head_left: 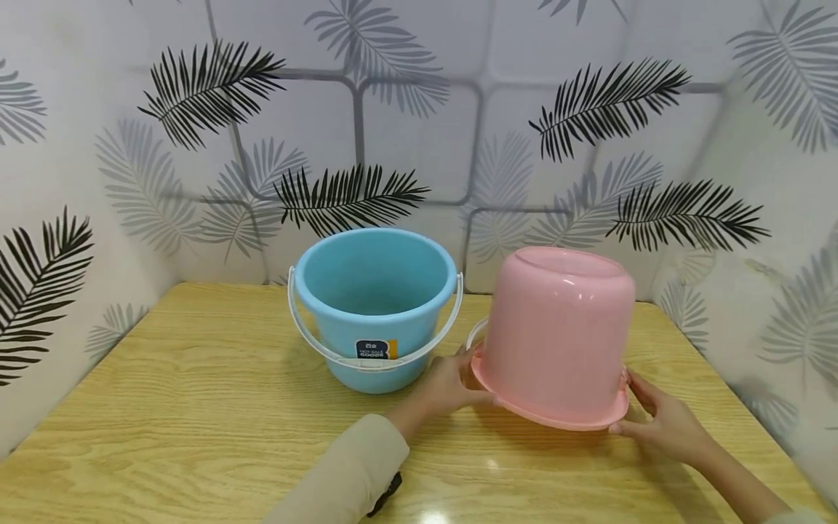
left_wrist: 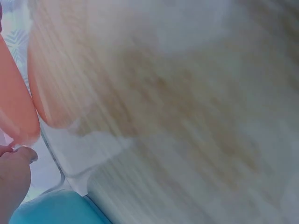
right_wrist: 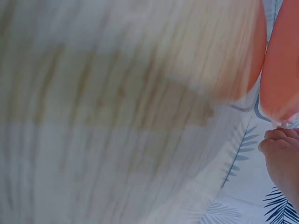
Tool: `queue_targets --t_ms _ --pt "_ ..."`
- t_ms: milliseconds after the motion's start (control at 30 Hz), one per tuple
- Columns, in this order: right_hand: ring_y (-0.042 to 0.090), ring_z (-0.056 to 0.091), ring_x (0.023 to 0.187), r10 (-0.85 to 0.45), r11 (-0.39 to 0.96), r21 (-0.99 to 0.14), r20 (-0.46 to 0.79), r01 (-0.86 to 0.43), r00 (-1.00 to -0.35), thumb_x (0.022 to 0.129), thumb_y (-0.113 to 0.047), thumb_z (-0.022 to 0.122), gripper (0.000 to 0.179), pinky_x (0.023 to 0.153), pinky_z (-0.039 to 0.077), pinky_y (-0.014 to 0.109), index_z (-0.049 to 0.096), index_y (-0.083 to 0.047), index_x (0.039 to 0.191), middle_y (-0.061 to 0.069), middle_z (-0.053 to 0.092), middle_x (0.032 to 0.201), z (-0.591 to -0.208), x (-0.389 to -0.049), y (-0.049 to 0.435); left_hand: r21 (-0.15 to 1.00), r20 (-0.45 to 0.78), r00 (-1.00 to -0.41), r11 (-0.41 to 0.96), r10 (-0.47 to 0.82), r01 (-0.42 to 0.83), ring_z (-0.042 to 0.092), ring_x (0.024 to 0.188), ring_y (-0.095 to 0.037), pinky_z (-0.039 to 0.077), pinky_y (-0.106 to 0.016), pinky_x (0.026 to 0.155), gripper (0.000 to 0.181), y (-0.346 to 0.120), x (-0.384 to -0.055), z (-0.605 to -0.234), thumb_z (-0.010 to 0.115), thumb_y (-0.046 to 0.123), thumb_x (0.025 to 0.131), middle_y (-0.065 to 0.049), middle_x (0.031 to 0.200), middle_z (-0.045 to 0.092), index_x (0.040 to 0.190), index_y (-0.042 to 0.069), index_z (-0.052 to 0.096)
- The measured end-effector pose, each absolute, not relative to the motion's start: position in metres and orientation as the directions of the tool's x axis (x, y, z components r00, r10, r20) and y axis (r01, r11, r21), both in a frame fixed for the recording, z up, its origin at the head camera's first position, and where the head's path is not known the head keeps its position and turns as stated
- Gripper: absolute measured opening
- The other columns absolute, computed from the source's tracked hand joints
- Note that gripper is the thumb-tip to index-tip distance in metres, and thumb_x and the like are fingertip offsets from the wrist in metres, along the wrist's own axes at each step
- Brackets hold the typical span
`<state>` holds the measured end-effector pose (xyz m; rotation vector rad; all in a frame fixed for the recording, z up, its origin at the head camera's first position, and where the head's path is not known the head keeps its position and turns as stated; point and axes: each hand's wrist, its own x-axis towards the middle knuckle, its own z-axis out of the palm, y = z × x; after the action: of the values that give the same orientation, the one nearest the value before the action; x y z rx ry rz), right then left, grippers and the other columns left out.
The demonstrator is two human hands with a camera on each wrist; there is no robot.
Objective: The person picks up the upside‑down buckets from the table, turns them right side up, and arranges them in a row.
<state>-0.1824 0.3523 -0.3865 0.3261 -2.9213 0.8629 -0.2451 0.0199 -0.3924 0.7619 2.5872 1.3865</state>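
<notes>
A pink bucket (head_left: 559, 338) is upside down on the right of the table, its rim tilted and its base facing up. My left hand (head_left: 452, 386) grips the rim on its left side, thumb along the near edge. On the opposite side my right hand (head_left: 668, 422) holds the rim between thumb and fingers. Part of the pink bucket's white handle (head_left: 476, 333) shows behind the left hand. In the left wrist view the left hand (left_wrist: 16, 175) is at the bucket's rim; the right wrist view has the right hand (right_wrist: 282, 149) at the rim too.
A light blue bucket (head_left: 373, 349) stands upright left of the pink one, its white handle (head_left: 376, 364) hanging across the front. Both are on a wood-grain table (head_left: 196, 407). A leaf-patterned wall (head_left: 419, 131) rises behind the table's back edge.
</notes>
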Motion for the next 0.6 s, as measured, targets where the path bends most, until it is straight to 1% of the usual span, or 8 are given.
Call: queue_targets --t_ms 33,100,167,233,433,500,533,600 --pt "0.029 0.042 0.124 -0.177 0.807 -0.544 0.145 -0.228 -0.973 0.075 -0.023 0.077 0.092 0.079 0.031 -0.004 0.024 0.012 0.141 0.033 0.035 0.138 -0.387 -0.182 0.353 0.81 0.137 -0.871 0.453 0.471 0.372 0.031 0.137 -0.028 0.03 -0.042 0.111 0.079 0.02 -0.245 -0.391 0.078 0.041 0.071 -0.016 0.145 0.036 0.138 0.015 0.045" --pt "0.004 0.037 0.125 -0.171 0.77 -0.586 0.19 -0.252 -0.967 0.077 -0.017 0.075 0.087 0.08 0.028 -0.008 0.024 0.014 0.139 0.035 0.034 0.136 -0.387 -0.182 0.353 0.819 0.133 -0.884 0.453 0.448 0.353 0.031 0.137 -0.028 0.03 -0.042 0.111 0.08 0.021 -0.244 -0.389 0.076 0.044 0.072 -0.017 0.146 0.033 0.139 0.014 0.044" --pt "-0.019 0.03 0.115 -0.164 0.725 -0.626 0.247 -0.287 -0.955 0.079 -0.012 0.072 0.081 0.081 0.027 -0.009 0.024 0.017 0.137 0.038 0.033 0.134 -0.387 -0.182 0.353 0.825 0.126 -0.901 0.461 0.415 0.328 0.032 0.137 -0.028 0.032 -0.042 0.111 0.081 0.023 -0.243 -0.388 0.074 0.048 0.073 -0.017 0.146 0.031 0.139 0.011 0.044" --pt "-0.031 0.027 0.103 -0.15 0.703 -0.639 0.297 -0.313 -0.943 0.079 -0.009 0.071 0.078 0.08 0.028 -0.009 0.026 0.019 0.136 0.039 0.034 0.13 -0.387 -0.183 0.353 0.838 0.135 -0.916 0.45 0.378 0.309 0.034 0.136 -0.028 0.034 -0.042 0.109 0.081 0.026 -0.242 -0.386 0.074 0.049 0.073 -0.016 0.146 0.033 0.138 0.008 0.044" --pt "-0.034 0.028 0.091 -0.049 0.684 -0.676 0.329 -0.272 -0.943 0.078 -0.007 0.073 0.079 0.076 0.032 -0.009 0.026 0.016 0.137 0.04 0.031 0.132 -0.38 -0.184 0.349 0.876 0.212 -0.923 0.356 0.322 0.325 0.035 0.134 -0.031 0.036 -0.041 0.107 0.083 0.036 -0.239 -0.388 0.078 0.042 0.07 -0.02 0.143 0.034 0.135 0.003 0.046" --pt "-0.035 0.029 0.089 0.005 0.688 -0.684 0.339 -0.243 -0.941 0.078 -0.009 0.073 0.076 0.073 0.034 -0.008 0.03 0.014 0.136 0.037 0.032 0.132 -0.378 -0.184 0.346 0.862 0.271 -0.918 0.351 0.291 0.366 0.039 0.131 -0.032 0.038 -0.041 0.105 0.077 0.038 -0.238 -0.39 0.079 0.038 0.07 -0.022 0.14 0.038 0.132 0.002 0.05" --pt "-0.035 0.03 0.088 0.032 0.688 -0.686 0.353 -0.236 -0.935 0.079 -0.011 0.073 0.072 0.072 0.035 -0.008 0.033 0.013 0.134 0.034 0.034 0.131 -0.377 -0.185 0.345 0.847 0.306 -0.912 0.358 0.274 0.392 0.041 0.129 -0.033 0.04 -0.041 0.104 0.073 0.04 -0.238 -0.391 0.079 0.036 0.072 -0.023 0.137 0.041 0.13 0.001 0.052" --pt "-0.034 0.035 0.087 0.076 0.688 -0.683 0.406 -0.247 -0.911 0.08 -0.011 0.072 0.064 0.069 0.037 -0.007 0.04 0.012 0.13 0.008 0.047 0.129 -0.378 -0.186 0.342 0.806 0.387 -0.892 0.384 0.235 0.451 0.047 0.123 -0.035 0.044 -0.04 0.1 0.061 0.042 -0.238 -0.393 0.077 0.029 0.075 -0.025 0.129 0.048 0.124 0.0 0.057"
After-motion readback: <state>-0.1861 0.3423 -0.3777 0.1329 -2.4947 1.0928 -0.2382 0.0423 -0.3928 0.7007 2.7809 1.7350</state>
